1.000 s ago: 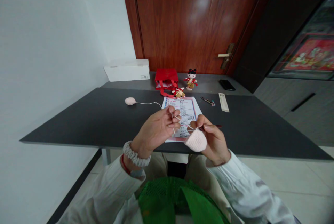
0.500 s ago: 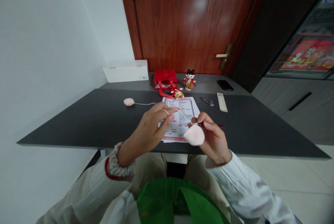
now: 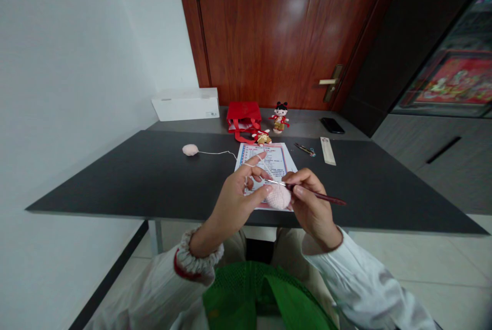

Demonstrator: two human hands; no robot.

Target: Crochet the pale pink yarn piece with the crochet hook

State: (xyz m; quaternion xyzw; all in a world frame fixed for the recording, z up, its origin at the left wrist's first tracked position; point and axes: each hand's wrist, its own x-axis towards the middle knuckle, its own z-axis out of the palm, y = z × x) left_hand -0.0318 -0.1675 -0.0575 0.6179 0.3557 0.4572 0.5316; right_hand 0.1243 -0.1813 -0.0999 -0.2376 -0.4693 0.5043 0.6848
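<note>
From here I count one left hand (image 3: 232, 194), one right hand (image 3: 314, 209), one hook (image 3: 331, 199) and one woolly piece (image 3: 279, 198) by the table's (image 3: 115, 181) near edge, one yarn ball (image 3: 189, 150) toward the left edge, and two dolls (image 3: 281, 118), one bag (image 3: 244, 110), one box (image 3: 188, 107), one phone (image 3: 332, 125) toward the far edge.

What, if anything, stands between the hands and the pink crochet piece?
Nothing visible: the left hand touches the pink crochet piece, and the right hand holds the crochet hook at the piece's top edge.
</note>
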